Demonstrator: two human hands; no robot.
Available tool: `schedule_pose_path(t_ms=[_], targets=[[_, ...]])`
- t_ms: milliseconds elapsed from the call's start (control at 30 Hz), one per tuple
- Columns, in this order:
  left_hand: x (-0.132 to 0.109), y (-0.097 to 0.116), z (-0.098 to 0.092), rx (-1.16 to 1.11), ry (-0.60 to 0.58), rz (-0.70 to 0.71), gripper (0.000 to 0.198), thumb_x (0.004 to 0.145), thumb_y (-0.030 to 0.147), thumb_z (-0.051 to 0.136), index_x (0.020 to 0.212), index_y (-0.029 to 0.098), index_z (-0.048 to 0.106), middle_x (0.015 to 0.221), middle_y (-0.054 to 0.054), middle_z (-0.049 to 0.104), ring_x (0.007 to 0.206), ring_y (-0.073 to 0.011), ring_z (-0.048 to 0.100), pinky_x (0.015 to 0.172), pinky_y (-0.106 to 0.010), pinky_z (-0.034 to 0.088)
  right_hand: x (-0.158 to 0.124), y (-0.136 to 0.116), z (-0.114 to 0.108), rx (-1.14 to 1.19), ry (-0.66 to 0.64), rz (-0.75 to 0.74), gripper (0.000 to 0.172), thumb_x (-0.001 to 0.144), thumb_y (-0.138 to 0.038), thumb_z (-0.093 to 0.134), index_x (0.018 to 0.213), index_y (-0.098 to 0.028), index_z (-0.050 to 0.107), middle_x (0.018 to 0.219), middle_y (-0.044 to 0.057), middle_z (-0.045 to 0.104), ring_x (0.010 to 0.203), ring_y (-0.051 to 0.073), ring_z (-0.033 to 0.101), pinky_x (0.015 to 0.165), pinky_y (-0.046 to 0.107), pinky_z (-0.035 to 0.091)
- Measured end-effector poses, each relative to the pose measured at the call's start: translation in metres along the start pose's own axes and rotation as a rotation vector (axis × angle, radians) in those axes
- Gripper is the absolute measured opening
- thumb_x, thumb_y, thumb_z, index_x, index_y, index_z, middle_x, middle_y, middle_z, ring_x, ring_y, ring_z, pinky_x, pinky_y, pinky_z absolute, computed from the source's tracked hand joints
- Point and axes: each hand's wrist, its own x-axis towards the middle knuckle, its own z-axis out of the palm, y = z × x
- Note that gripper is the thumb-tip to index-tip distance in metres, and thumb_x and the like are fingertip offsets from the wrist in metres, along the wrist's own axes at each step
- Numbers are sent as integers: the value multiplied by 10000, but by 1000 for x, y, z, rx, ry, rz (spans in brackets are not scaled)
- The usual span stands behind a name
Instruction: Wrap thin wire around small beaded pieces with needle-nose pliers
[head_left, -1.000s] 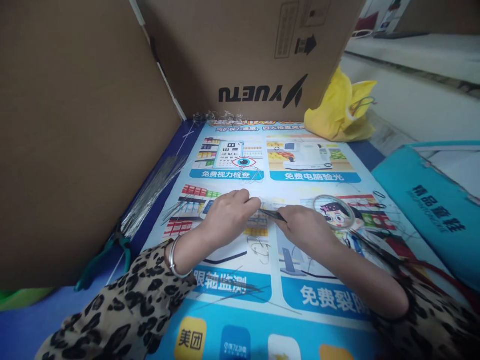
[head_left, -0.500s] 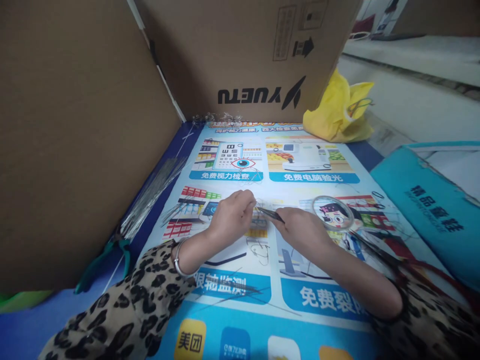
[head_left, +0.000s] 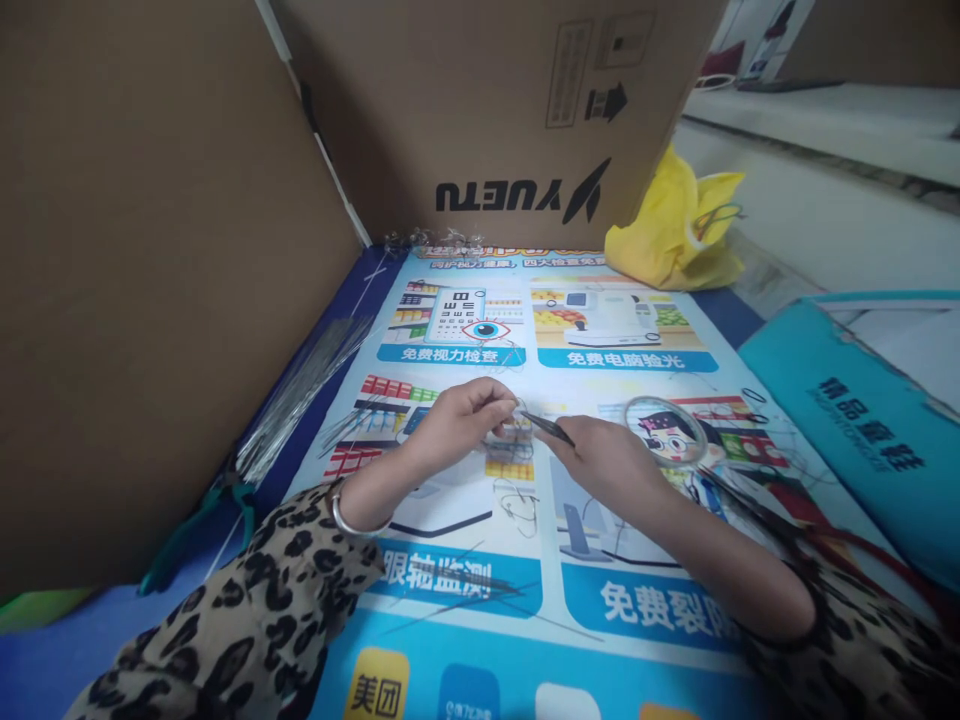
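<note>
Tool (head_left: 550, 428): dark, pointed, gripped in my right hand (head_left: 616, 462)
My left hand (head_left: 466, 420): fingertips pinched together, on what I cannot tell

2 brown cardboard panels (head_left: 480, 120) stand upright; a yellow bag (head_left: 664, 235) sits beyond a teal box (head_left: 832, 400).

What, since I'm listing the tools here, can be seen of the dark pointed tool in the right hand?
The dark tool is slim and metallic-looking, tapering to a narrow tip. The right hand holds it, hiding its rear. It slants over the printed poster, tip close to the left hand; whether they touch is unclear.
</note>
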Motion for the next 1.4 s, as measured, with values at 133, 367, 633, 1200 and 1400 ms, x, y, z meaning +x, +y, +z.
schedule_pose_path(t_ms=[133, 367, 633, 1200, 1400], targets=[[-1, -5, 0, 33, 57, 43, 104, 806, 258, 543, 789, 162, 581, 658, 23, 571, 596, -90, 552, 592, -210, 421, 0, 1, 1, -7, 1, -26, 457, 915, -503, 276, 784, -195, 587, 764, 49, 673, 685, 176, 614, 504, 255, 235], [-5, -4, 10, 244, 255, 271, 97, 807, 147, 513, 757, 178, 590, 709, 6, 595, 676, -108, 556, 638, -228, 432, 0, -2, 0, 47, -26, -50, 483, 910, -523, 272, 736, -194, 580, 740, 52, 670, 661, 165, 599, 509, 254, 242], [-3, -7, 10, -125, 114, 101, 116, 841, 254, 514, 840, 162, 584, 716, 2, 601, 639, -89, 562, 607, -216, 436, 0, -1, -4, 177, -27, -14, 454, 900, -508, 290, 725, -199, 572, 708, 32, 653, 623, 145, 565, 501, 240, 234], [-4, -11, 12, -41, 224, 182, 107, 799, 243, 575, 807, 165, 647, 758, -14, 644, 590, -79, 586, 577, -208, 481, -1, 0, -6, 184, -55, -16, 467, 891, -527, 303, 712, -201, 585, 675, 26, 641, 587, 131, 547, 493, 237, 233], [-7, -12, 16, 3, 271, 255, 110, 810, 249, 569, 824, 168, 642, 778, -21, 637, 625, -92, 606, 624, -227, 500, 0, -2, -7, 227, -79, -26, 462, 886, -525, 313, 703, -196, 582, 683, 28, 647, 606, 138, 556, 503, 233, 254]])
